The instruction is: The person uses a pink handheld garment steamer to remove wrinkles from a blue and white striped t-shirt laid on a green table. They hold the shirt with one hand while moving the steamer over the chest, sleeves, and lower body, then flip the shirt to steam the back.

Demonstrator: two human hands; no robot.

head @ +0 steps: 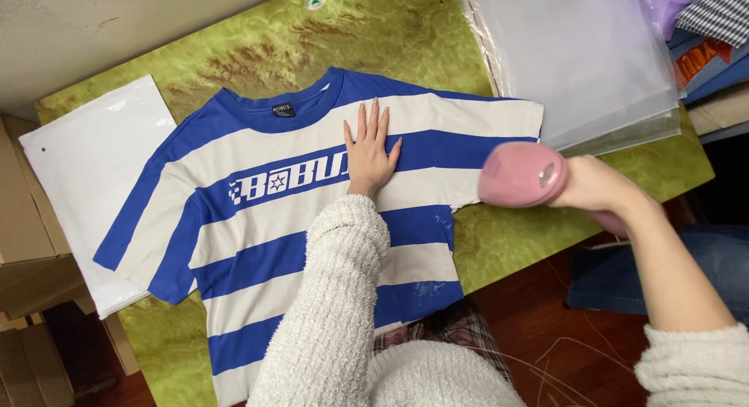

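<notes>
My left hand (369, 151) lies flat, palm down, on the chest of the blue-and-white striped T-shirt (273, 235), fingers (373, 120) stretched and slightly spread toward the collar, my forearm in a fuzzy white sleeve (331, 298) reaching straight across the lower stripes. The shirt is laid out front up on the green tabletop (312, 32). My right hand (597, 184) is curled around the handle of a pink handheld steamer (521, 175), wrist bent inward, holding its head just beside the shirt's sleeve edge, above the tabletop. A stack of clear plastic bags (585, 56) lies beyond it, a white bag (86, 165) under the other sleeve.
</notes>
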